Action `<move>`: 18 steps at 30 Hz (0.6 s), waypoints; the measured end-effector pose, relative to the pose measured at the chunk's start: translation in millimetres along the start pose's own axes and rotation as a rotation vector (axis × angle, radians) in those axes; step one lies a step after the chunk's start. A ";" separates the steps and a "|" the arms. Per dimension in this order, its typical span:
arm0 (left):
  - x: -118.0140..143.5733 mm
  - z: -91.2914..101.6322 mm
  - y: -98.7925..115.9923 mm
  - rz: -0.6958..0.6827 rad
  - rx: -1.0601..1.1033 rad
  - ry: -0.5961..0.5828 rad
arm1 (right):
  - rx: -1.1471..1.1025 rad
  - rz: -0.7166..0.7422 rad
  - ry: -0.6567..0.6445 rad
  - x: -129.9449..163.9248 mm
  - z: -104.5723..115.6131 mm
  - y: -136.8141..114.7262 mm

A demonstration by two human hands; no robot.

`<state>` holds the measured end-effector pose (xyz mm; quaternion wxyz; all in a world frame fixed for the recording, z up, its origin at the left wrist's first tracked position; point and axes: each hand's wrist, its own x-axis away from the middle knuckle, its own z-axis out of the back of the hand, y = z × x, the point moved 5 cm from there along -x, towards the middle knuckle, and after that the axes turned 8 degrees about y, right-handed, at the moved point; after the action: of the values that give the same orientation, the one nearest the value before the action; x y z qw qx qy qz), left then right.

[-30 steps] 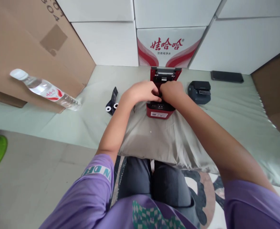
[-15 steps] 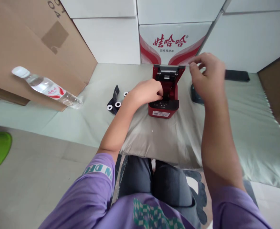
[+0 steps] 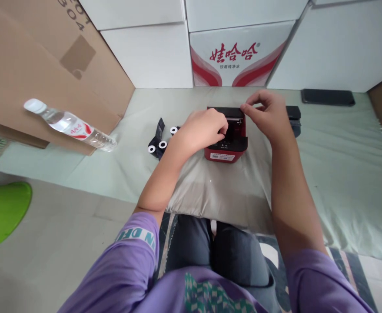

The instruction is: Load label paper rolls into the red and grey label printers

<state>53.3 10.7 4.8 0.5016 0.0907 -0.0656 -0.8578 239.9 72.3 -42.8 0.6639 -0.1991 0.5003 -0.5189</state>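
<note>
A small red receipt or label printer [image 3: 225, 156] with a black front panel stands on the cloth-covered surface, its hinged lid [image 3: 233, 112] partly raised. My left hand [image 3: 207, 128] reaches over the printer from the left. Its fingers are curled down at the opening, and whatever they hold is hidden. At the lid's right corner, my right hand [image 3: 267, 113] pinches the edge between thumb and finger. Left of the printer lie small black rolls [image 3: 162, 144] with white ring-shaped ends, partly covered by my left arm.
A water bottle [image 3: 76, 128] leans at the left by a large cardboard box [image 3: 89, 95]. White cartons [image 3: 148, 56] are stacked behind the printer. To the right lie a black phone-like slab [image 3: 327, 97] and a dark device [image 3: 294, 119], partly behind my right hand.
The printer lid has swung down from nearly upright to partly raised. My right hand has moved down and left onto its edge. My left hand stays at the opening.
</note>
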 end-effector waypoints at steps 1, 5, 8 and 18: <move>0.6 0.3 1.3 -0.008 0.001 0.001 | 0.056 -0.014 -0.064 0.6 -0.6 -2.7; 2.0 0.7 4.1 -0.054 0.022 0.008 | 0.292 -0.057 -0.297 8.4 -0.4 -16.3; 1.5 1.0 2.9 -0.080 0.040 0.026 | 0.340 -0.058 -0.424 13.6 -2.7 -22.3; -2.0 -5.4 -10.2 -0.035 0.091 -0.058 | 0.473 -0.136 -0.451 12.3 -0.7 9.0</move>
<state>46.9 17.2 -2.4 0.4797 0.0895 -0.1175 -0.8649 243.2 64.9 -55.7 0.7496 -0.1824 0.1922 -0.6066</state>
